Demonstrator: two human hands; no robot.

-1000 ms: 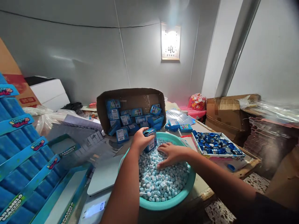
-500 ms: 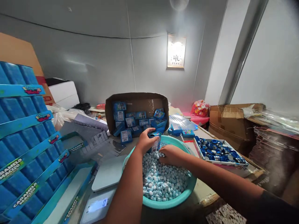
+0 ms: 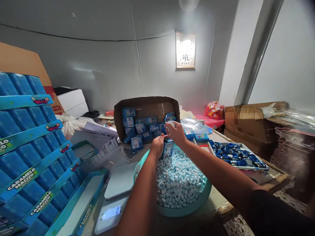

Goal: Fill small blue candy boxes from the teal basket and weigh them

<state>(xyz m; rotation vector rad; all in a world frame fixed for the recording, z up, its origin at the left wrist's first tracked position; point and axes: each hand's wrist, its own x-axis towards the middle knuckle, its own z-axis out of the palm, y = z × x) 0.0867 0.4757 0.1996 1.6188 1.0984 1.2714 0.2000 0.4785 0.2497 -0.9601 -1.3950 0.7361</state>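
My left hand [image 3: 157, 146] is closed round a small blue candy box [image 3: 168, 149], held upright over the far side of a turquoise basin [image 3: 180, 212]. The basin is full of pale blue and white candies [image 3: 180, 180]. Just above the box's top, my right hand [image 3: 176, 131] is closed on a handful of candies [image 3: 169, 124], some of which show between the fingers. Its fingertips are close to my left thumb; whether they touch, I cannot tell.
Behind the basin, a cardboard carton [image 3: 147, 100] on its side holds several blue boxes. A digital scale [image 3: 110, 213] reading 0 stands left, beside stacked display trays [image 3: 29, 147]. To the right lies a tray of blue lids [image 3: 236, 155].
My right hand has risen out of the candies to above the box, now with a handful. My left hand still holds the box. The view has shifted slightly.
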